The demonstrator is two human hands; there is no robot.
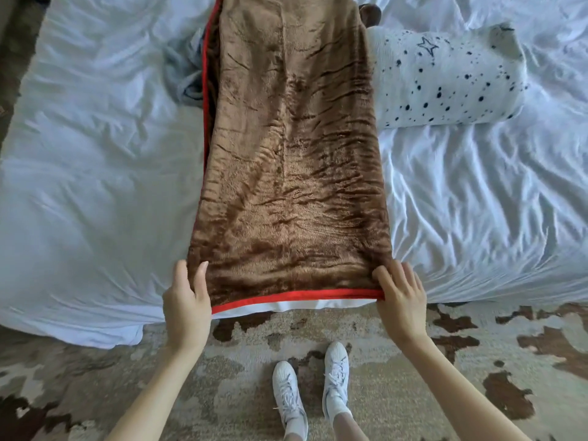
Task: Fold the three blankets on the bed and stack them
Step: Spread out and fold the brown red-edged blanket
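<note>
A brown plush blanket (292,160) with a red trim lies folded into a long strip down the middle of the bed, its near end at the bed's edge. My left hand (186,297) grips the near left corner, thumb on top. My right hand (401,294) pinches the near right corner at the red trim. A white blanket with black dots and stars (445,81) lies bunched to the right of the strip. A grey blanket (186,68) shows crumpled at the strip's left edge, mostly hidden under it.
The bed (95,186) is covered with a wrinkled white sheet. A dark brown object (370,12) peeks out behind the strip at the top. Below the bed edge is a beige and brown patterned carpet (477,361), with my white shoes (313,386) on it.
</note>
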